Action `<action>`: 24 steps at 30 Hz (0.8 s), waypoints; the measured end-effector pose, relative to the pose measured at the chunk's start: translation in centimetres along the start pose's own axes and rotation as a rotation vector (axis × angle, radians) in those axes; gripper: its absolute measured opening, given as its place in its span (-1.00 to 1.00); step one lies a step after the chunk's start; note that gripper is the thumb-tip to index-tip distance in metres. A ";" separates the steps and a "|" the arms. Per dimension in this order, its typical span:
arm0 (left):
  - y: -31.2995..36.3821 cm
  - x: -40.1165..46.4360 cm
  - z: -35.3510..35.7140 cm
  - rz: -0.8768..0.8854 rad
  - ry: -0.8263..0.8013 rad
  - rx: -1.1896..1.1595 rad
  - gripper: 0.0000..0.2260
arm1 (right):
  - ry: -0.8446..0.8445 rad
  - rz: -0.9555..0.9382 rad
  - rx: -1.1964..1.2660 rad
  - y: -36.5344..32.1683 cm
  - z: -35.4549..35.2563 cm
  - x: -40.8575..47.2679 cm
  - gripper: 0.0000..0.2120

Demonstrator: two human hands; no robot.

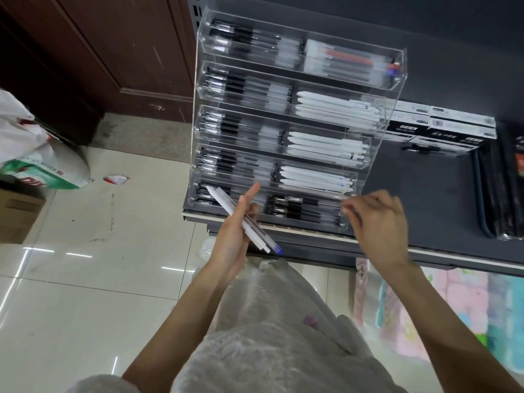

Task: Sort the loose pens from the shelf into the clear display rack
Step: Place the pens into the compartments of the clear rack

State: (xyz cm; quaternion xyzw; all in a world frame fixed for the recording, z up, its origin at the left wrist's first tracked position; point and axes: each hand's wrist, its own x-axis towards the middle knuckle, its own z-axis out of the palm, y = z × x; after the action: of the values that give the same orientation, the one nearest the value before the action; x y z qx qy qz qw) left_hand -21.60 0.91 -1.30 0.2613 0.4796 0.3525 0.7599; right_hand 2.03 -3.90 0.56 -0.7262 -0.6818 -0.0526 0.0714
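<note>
my left hand is grasping white pens; my right hand, fingers curled, is reaching the clear display rack's lowest compartment of black pens, grip unclear.

White pens, dark grey shelf

right hand fingertips blurred, pen box labels too small, bag cut off left

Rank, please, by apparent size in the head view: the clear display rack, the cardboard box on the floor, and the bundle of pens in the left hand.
1. Clear display rack, plainly the largest.
2. Cardboard box, though the frame's left edge cuts it off.
3. Bundle of pens held in the left hand, smallest despite being nearest.
</note>
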 end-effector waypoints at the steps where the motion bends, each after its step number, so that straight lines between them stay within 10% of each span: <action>1: 0.0 0.0 0.0 -0.013 -0.003 0.034 -0.66 | -0.017 -0.035 -0.058 0.1 0.8 0.1 -0.89; 19: 1.7 -1.5 1.6 0.099 -0.212 0.107 -0.81 | -0.201 -0.152 -0.216 -2.8 3.1 1.5 -0.67; 24: 2.0 -1.2 1.6 0.138 -0.174 0.097 -0.83 | -0.109 -0.020 0.175 -3.4 1.3 1.0 -0.85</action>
State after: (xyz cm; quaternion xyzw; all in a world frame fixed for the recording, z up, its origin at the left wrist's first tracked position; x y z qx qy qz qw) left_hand -21.02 1.07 1.47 0.3595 0.4093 0.3564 0.7591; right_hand -1.33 -2.52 -0.50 -0.7122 -0.6938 0.0460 0.0968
